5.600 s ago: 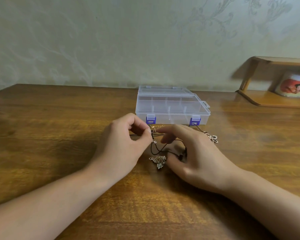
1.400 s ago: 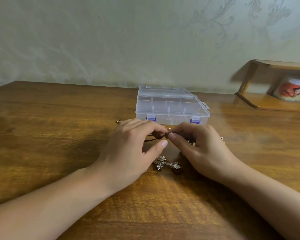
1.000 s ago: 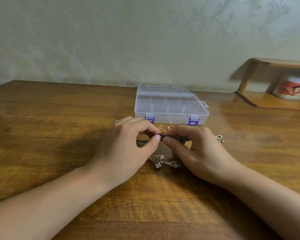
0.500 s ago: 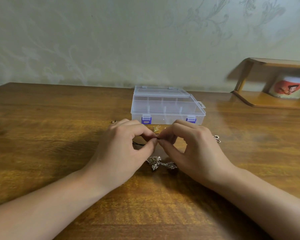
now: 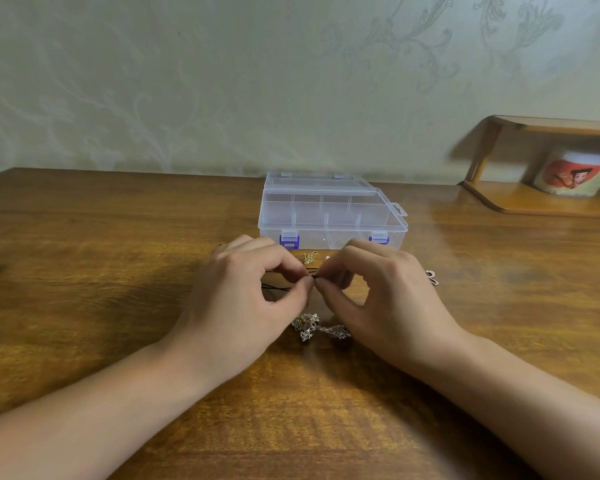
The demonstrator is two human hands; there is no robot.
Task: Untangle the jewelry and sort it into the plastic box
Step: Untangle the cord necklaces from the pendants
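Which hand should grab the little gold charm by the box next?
Probably the right hand: the gold charm lies just past its fingers, near the plastic box. But both hands pinch the black cord, so one must let go first.

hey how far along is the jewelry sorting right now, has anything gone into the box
Nothing looks sorted: the plastic box has its lid shut, purple clips down, and no jewelry shows inside. In hand: the left hand and right hand pinch a black cord between their fingertips. Left: the silver pendants, gold charm and silver piece lie on the table.
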